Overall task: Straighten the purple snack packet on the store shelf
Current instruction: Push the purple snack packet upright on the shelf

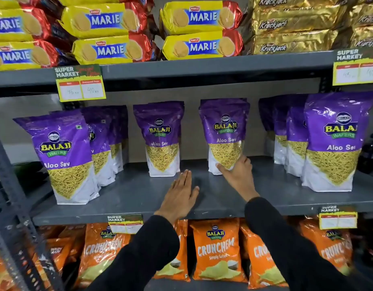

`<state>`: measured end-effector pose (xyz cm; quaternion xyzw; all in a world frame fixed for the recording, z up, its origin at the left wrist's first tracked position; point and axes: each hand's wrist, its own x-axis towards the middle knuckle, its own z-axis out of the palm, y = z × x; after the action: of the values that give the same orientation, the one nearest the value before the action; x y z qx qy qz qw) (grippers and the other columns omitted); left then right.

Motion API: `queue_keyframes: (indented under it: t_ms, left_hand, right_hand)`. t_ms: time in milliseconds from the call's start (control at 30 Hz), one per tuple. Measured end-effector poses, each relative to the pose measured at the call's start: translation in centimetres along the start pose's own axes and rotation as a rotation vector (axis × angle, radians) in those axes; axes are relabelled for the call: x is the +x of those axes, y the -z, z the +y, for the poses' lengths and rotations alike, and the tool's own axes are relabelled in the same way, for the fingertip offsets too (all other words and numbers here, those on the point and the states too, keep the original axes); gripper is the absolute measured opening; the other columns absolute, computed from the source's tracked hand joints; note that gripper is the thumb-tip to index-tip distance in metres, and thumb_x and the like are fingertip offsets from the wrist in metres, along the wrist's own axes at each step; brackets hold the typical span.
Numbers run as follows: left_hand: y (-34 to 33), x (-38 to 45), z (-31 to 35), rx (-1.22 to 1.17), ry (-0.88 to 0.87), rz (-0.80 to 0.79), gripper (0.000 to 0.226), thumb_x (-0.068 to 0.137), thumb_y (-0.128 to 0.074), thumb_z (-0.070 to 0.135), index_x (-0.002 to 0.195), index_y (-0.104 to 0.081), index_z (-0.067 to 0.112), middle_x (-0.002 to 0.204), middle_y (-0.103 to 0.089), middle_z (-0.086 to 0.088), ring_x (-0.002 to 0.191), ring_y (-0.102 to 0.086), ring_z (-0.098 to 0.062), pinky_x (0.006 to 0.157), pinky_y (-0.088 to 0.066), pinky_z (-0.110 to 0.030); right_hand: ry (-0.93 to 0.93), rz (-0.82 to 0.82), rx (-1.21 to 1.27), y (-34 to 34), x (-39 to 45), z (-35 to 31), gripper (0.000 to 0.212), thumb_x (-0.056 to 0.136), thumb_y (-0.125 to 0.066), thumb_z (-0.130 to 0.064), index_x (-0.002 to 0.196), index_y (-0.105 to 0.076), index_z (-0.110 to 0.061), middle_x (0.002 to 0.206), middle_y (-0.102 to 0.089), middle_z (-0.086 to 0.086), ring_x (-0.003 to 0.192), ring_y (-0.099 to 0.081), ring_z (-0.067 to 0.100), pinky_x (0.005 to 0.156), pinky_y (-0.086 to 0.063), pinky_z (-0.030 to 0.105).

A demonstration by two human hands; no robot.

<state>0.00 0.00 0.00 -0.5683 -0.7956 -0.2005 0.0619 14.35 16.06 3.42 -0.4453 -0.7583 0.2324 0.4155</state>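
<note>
right hand (237,175) cupping base of purple snack packet (224,135) to square it up; left hand (181,194) open, flat over shelf (139,196), holding nothing.

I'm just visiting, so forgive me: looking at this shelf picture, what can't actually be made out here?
All in the head view:
- Lower right corner of the purple Aloo Sev packet: hidden by the right hand, so its grip is unclear.
- Handwritten prices on the right price tag: too faint, and cut off by the frame edge.
- Packets behind the front left packet: mostly covered by it.
- Left hand: whether it touches the shelf.
</note>
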Motion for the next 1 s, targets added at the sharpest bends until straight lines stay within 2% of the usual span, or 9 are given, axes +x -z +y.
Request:
queue_keyframes:
  t_ms: [100, 200, 333, 600, 1000]
  left_hand:
    - [-0.2, 0.7, -0.2, 0.024, 0.036, -0.149, 0.071, 0.107, -0.020, 0.049, 0.164, 0.001, 0.013, 0.173, 0.002, -0.005, 0.161, 0.002, -0.019, 0.128, 0.001, -0.037]
    - [0.1, 1.2, -0.3, 0.035, 0.047, -0.263, 0.071, 0.107, -0.022, 0.048, 0.164, -0.001, 0.010, 0.173, 0.002, -0.006, 0.161, 0.002, -0.019, 0.130, 0.001, -0.039]
    - [0.4, 2.5, 0.0, 0.046, 0.051, -0.308, 0.069, 0.107, -0.023, 0.045, 0.164, -0.007, 0.009, 0.173, -0.002, -0.007, 0.161, -0.003, -0.020, 0.130, -0.002, -0.040]
    - [-0.5, 3.2, -0.5, 0.056, 0.057, -0.299, 0.068, 0.106, -0.021, 0.046, 0.164, -0.007, 0.013, 0.174, -0.002, -0.002, 0.161, -0.001, -0.018, 0.130, -0.002, -0.039]
    - [0.1, 2.9, 0.0, 0.080, 0.047, -0.305, 0.067, 0.107, -0.019, 0.045, 0.165, -0.006, 0.014, 0.174, -0.001, -0.002, 0.161, 0.000, -0.017, 0.130, -0.001, -0.040]
  right_hand:
    - [-0.101, 0.015, 0.035, -0.9, 1.9, -0.9, 0.112, 0.070, -0.083, -0.055, 0.147, -0.026, 0.004, 0.143, -0.041, 0.025, 0.135, -0.038, 0.042, 0.108, -0.041, 0.050]
    - [-0.155, 0.052, 0.032, -2.4, 3.2, -1.8, 0.131, 0.063, -0.086, -0.059, 0.153, -0.014, 0.005, 0.149, -0.034, 0.024, 0.138, -0.036, 0.042, 0.111, -0.039, 0.052]
    - [-0.193, 0.103, 0.034, -3.6, 4.4, -2.1, 0.141, 0.057, -0.089, -0.059, 0.155, -0.008, 0.004, 0.150, -0.033, 0.024, 0.139, -0.036, 0.043, 0.110, -0.036, 0.055]
    - [-0.196, 0.132, -0.033, -4.9, 4.6, -1.3, 0.139, 0.058, -0.094, -0.045, 0.156, -0.008, 0.005, 0.155, -0.028, 0.024, 0.140, -0.037, 0.041, 0.112, -0.039, 0.053]
    - [-0.191, 0.173, -0.103, -3.6, 2.6, -1.7, 0.136, 0.055, -0.093, -0.050, 0.152, -0.016, 0.007, 0.147, -0.038, 0.024, 0.131, -0.046, 0.040, 0.104, -0.046, 0.050]
